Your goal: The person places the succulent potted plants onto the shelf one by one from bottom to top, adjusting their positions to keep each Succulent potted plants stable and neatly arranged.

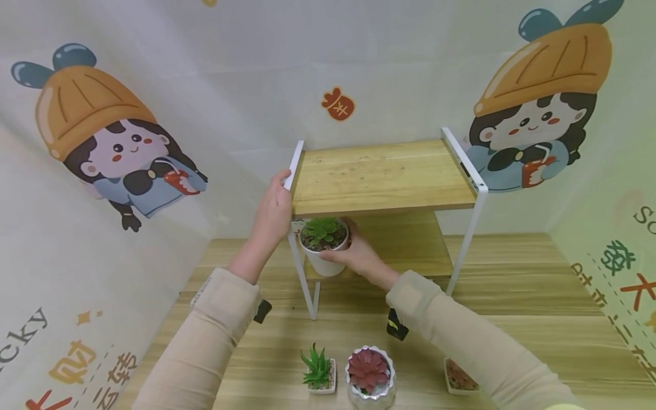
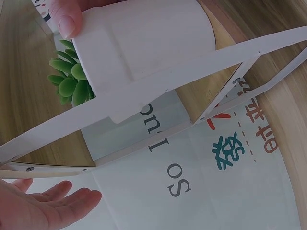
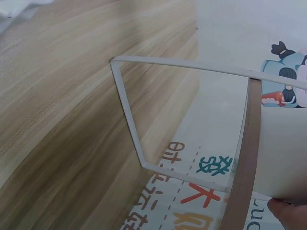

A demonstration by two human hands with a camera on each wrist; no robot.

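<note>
My right hand [image 1: 361, 256] grips a white pot [image 1: 328, 265] holding a green succulent [image 1: 321, 230], thumb at the front and fingers around its far side. The pot is at the left end of the lower board [image 1: 410, 242] of a two-tier shelf, under the top board [image 1: 384, 176]. My left hand [image 1: 274, 210] rests against the white metal frame [image 1: 302, 262] on the shelf's left, fingertips by the top bar. In the left wrist view, the left fingers [image 2: 72, 203] extend nearly straight beside the frame. The pot's side fills the right wrist view's right edge, beside the right thumb [image 3: 288, 213].
In front of the shelf stand a spiky green plant [image 1: 316, 370] in a small square pot, a red succulent [image 1: 368, 370] in a scalloped white pot and a square pot [image 1: 458, 378] partly behind the right sleeve. A printed cloth [image 1: 256, 74] hangs behind the wooden table [image 1: 512, 273].
</note>
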